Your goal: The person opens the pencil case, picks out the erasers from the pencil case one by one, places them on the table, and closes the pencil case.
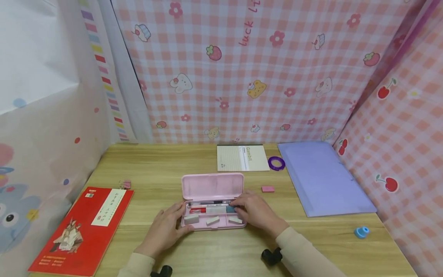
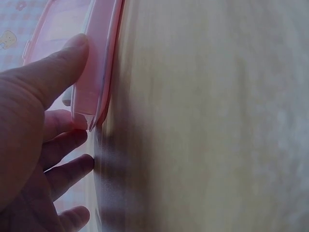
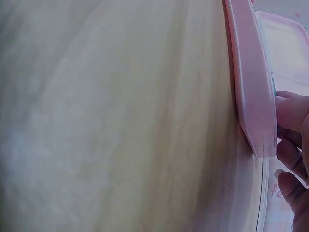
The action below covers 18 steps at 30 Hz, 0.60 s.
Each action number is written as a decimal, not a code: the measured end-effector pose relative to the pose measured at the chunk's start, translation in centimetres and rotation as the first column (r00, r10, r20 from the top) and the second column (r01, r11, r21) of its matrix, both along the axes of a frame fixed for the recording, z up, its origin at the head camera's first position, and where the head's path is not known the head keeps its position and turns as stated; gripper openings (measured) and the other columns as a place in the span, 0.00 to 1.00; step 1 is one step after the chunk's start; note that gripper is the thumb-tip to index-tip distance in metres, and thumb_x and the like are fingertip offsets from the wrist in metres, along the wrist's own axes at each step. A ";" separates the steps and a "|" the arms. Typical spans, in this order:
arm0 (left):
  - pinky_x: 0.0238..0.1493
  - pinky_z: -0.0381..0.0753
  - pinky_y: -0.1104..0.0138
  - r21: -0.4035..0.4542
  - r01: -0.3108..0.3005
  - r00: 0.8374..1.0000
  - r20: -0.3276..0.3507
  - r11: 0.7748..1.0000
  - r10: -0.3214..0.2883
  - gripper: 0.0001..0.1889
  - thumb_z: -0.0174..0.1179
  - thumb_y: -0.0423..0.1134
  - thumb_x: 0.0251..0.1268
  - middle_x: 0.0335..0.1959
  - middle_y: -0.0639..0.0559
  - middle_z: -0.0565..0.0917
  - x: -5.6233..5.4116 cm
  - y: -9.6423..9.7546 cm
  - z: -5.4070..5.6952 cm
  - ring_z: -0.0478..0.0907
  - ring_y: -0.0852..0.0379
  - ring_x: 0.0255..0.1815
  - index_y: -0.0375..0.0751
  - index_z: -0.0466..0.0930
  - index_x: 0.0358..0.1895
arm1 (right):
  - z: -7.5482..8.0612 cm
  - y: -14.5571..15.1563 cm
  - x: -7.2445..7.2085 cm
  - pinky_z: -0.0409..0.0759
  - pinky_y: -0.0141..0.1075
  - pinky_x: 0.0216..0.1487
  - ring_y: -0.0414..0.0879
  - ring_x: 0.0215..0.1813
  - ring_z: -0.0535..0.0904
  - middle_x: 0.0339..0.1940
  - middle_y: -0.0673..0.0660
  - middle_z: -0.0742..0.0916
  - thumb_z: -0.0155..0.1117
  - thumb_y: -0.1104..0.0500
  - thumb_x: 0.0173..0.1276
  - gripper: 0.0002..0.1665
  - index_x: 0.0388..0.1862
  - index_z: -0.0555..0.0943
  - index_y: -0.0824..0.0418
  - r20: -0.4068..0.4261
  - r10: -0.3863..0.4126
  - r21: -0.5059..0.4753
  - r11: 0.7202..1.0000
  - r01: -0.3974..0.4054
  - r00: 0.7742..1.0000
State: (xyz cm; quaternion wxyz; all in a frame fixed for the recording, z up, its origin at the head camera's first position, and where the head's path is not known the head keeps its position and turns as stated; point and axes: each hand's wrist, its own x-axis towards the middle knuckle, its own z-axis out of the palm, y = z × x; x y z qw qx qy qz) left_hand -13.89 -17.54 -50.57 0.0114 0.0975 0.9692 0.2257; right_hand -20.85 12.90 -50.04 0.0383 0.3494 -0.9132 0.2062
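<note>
A pink pencil case [image 1: 212, 186] lies on the table with its lid up. Inside its long compartment are pens [image 1: 209, 205], a red-ended item [image 1: 197, 211] and a white-and-teal block [image 1: 216, 210]. Three whitish blocks [image 1: 192, 219] sit in the front compartments. My left hand [image 1: 165, 227] holds the case's left end, thumb at the front edge and fingers round the corner [image 2: 84, 104]. At the right end, my right hand [image 1: 257, 211] reaches in, fingertips at the pen ends and the teal part. The case wall [image 3: 253, 92] partly hides these fingers, so their hold is unclear.
A red booklet [image 1: 112, 231] lies at left beside a pink clip [image 1: 126, 184]. Behind the case lie a notepad [image 1: 230, 157] and a purple tape roll [image 1: 276, 163]. A pink eraser [image 1: 267, 189], purple folder [image 1: 325, 181] and blue cap-like object [image 1: 361, 232] are at right.
</note>
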 end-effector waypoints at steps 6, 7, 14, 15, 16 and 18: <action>0.68 0.51 0.37 0.012 -0.006 1.000 0.006 1.000 0.006 0.44 0.67 0.60 0.52 0.71 0.44 0.66 0.0 0.0 0.1 0.62 0.42 0.71 0.38 0.66 0.69 | 0.0 -0.1 0.0 0.78 0.35 0.46 0.39 0.44 0.76 0.41 0.44 0.87 0.68 0.60 0.62 0.10 0.43 0.88 0.51 -0.018 0.001 -0.039 0.999 -0.001 1.000; 0.68 0.51 0.37 0.011 -0.007 1.000 0.007 1.000 0.007 0.44 0.67 0.60 0.52 0.71 0.43 0.65 0.0 0.0 0.2 0.62 0.42 0.71 0.38 0.66 0.69 | 0.0 -0.1 0.0 0.78 0.36 0.46 0.39 0.44 0.77 0.40 0.44 0.87 0.69 0.60 0.61 0.10 0.42 0.88 0.51 -0.022 0.001 -0.049 0.999 -0.002 1.000; 0.68 0.51 0.37 0.009 -0.006 1.000 0.016 1.000 0.006 0.45 0.67 0.61 0.52 0.71 0.44 0.65 0.1 -0.1 0.1 0.62 0.42 0.71 0.39 0.66 0.70 | 0.3 0.7 0.8 0.79 0.37 0.52 0.39 0.49 0.79 0.44 0.44 0.87 0.68 0.61 0.62 0.12 0.44 0.87 0.50 -0.046 -0.033 -0.133 0.991 0.026 0.998; 0.68 0.51 0.37 0.010 -0.004 1.000 0.014 1.000 0.004 0.45 0.67 0.61 0.52 0.71 0.44 0.65 0.1 -0.1 0.1 0.62 0.42 0.71 0.39 0.66 0.70 | 0.5 1.0 0.9 0.80 0.38 0.52 0.40 0.49 0.80 0.44 0.44 0.87 0.69 0.62 0.62 0.12 0.44 0.87 0.50 -0.045 -0.051 -0.159 0.986 0.044 0.998; 0.68 0.51 0.37 0.013 -0.003 1.000 0.012 1.000 0.003 0.45 0.67 0.60 0.52 0.71 0.44 0.65 0.0 -0.1 0.0 0.62 0.42 0.71 0.39 0.66 0.70 | 0.8 1.4 1.0 0.81 0.39 0.52 0.40 0.49 0.81 0.44 0.45 0.87 0.69 0.63 0.61 0.13 0.44 0.87 0.51 -0.047 -0.072 -0.187 0.980 0.062 0.996; 0.68 0.52 0.37 0.013 -0.002 1.000 0.006 1.000 0.002 0.44 0.67 0.61 0.52 0.71 0.44 0.66 0.0 -0.2 0.0 0.62 0.43 0.71 0.39 0.66 0.70 | 1.3 2.3 0.9 0.81 0.39 0.50 0.41 0.48 0.81 0.43 0.46 0.87 0.70 0.64 0.60 0.13 0.43 0.88 0.52 -0.035 -0.125 -0.235 0.965 0.113 0.992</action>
